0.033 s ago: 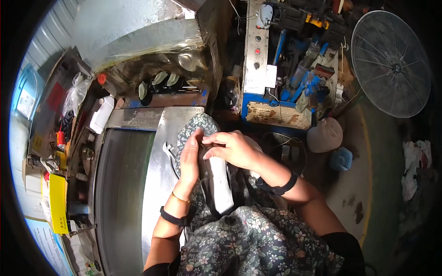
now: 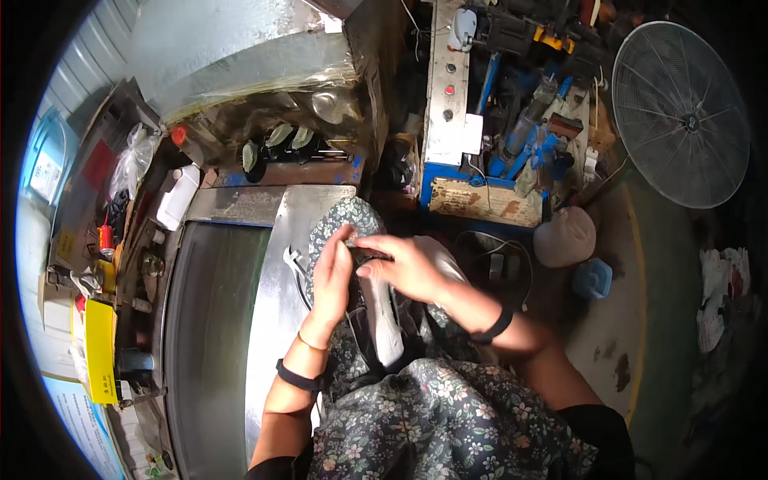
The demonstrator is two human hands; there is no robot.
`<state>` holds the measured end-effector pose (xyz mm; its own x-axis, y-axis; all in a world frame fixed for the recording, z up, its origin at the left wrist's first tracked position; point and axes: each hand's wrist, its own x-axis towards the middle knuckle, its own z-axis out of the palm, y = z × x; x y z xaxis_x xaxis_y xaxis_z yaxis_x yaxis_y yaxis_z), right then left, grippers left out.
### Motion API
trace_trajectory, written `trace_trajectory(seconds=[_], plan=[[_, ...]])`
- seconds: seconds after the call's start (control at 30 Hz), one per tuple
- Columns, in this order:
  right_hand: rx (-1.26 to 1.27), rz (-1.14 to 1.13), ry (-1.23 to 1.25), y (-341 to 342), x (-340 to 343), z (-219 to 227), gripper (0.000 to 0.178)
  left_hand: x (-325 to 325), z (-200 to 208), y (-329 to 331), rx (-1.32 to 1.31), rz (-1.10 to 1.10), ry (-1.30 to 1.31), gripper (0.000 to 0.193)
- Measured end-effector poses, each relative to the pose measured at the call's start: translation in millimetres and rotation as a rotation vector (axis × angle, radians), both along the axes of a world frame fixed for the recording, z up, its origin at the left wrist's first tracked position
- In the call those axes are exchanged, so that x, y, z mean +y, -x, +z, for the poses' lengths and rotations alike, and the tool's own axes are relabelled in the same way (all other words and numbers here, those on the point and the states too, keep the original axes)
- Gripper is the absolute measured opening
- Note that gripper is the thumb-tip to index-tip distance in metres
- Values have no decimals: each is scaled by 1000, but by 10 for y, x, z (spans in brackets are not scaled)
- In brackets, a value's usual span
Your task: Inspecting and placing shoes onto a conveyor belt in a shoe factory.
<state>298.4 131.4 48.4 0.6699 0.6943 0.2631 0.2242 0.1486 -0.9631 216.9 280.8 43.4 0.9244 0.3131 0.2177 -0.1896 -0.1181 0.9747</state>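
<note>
In front of my lap I hold a dark shoe upper with a long white piece along its middle, and dark flaps beside that piece. My left hand lies along the far left side of the shoe, its fingers pressed together. My right hand is bent over the far end from the right, thumb and fingers closing on it. Both hands hide that end, so I cannot tell its exact shape. Beyond my hands rises a rounded form covered in floral cloth, patterned like the floral apron over my lap.
At my left, a metal plate carrying an adjustable wrench lies beside a dark conveyor belt. Dark shoes stand under the metal hood. Far right are a blue machine, a large fan and a white jug.
The shoe has turned a little, and its white piece shows narrower. My right hand and wrist have shifted slightly down and right; my left hand stays almost in place.
</note>
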Motion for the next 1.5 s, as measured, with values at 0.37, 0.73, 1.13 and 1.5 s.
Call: trace_trajectory(seconds=[0.37,0.73,1.13,1.5], plan=[[11,-332,157,71,346,-1155,23,655,-538,-265,367,-76,-137,53],[152,1,272,344,-54,-1036,51,415,-800,91,357,-10,376,54],[820,-163,661,297,52,-1423,64,520,-829,63,390,-119,340,54],[-218,-76,1095,266,225,-684,49,461,-735,-148,500,-103,10,57]])
